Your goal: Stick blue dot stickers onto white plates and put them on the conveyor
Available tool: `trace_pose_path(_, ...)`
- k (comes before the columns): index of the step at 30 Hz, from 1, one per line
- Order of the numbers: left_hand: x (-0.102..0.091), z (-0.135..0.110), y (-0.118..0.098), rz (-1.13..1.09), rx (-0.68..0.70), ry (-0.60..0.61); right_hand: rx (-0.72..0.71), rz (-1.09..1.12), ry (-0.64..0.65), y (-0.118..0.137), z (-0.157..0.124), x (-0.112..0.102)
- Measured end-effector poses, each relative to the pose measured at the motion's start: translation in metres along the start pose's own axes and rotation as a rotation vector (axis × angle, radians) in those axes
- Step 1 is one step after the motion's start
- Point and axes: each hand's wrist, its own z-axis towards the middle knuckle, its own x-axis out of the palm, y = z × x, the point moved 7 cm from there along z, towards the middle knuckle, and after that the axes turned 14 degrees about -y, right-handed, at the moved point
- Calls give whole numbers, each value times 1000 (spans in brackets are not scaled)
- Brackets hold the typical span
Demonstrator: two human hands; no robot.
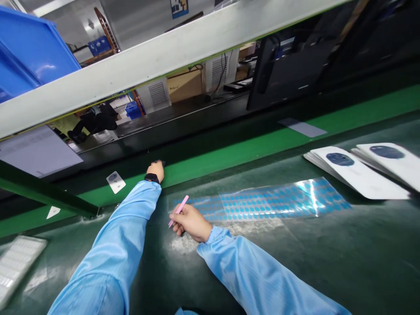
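My left hand (156, 169) reaches far forward onto the green belt strip (262, 142), fingers curled round a small dark item (163, 163) that I cannot make out. A dark band sits on that wrist. My right hand (190, 221) rests on the dark green bench, closed on pink tweezers (179, 210) that point up and left. Just beyond it lies a shiny sheet of round blue stickers (269, 201). A white part with a dark lens circle (115, 181) lies on the belt left of my left hand.
Two stacks of white parts with dark circles (357, 173) lie at the right. A grey sheet (303, 128) lies on the belt. A white tray (15, 262) sits at the lower left. A white beam (164, 54) and blue bin (29, 52) hang overhead.
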Motion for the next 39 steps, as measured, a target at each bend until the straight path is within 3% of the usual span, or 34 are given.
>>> trace_pose_path(6, -1, -2, 37, -8, -71, 39, -8, -5, 5, 1, 0, -2)
trace_pose_path(12, 0, -4, 35, -115, -78, 7, -25, -18, 8, 1, -1, -3)
trace_pose_path(16, -18, -3, 35, -193, -84, -100, -30, -13, 10, 4, -2, -3)
trace_pose_path(21, -57, -14, 69, -287, -137, -213, 0, 8, 10, 6, -4, -3)
trace_pose_path(25, -60, -68, 97, -393, -169, -196, 68, 24, 24, 2, -6, -5)
trace_pose_path(29, -32, -156, 105, -692, -212, -101, 109, 14, 41, 4, -8, -11)
trace_pose_path(32, -8, -212, 104, -832, -272, -30, -23, -40, 17, 17, -11, -17)
trace_pose_path(35, 4, -241, 101, -856, -286, 9, -184, -146, -100, 32, -11, -27)
trace_pose_path(39, 4, -248, 91, -745, -155, 137, -225, -264, -217, 40, -2, -31)
